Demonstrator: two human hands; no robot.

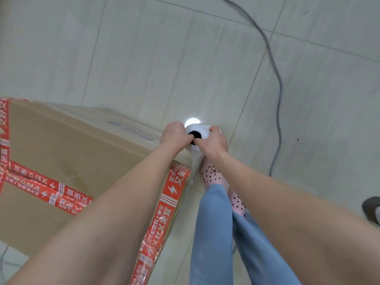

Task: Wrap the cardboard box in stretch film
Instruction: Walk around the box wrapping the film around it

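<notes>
Standing on end with its long axis vertical, the stretch film roll (197, 129) is gripped at its top by the left hand (174, 134) and the right hand (214, 141), with fingers (201, 143) hooked into the dark core. The cardboard box (72, 145) lies just left of the fingers, nearer the left hand, and film (195, 163) is seen running from the roll to the box's corner.
</notes>
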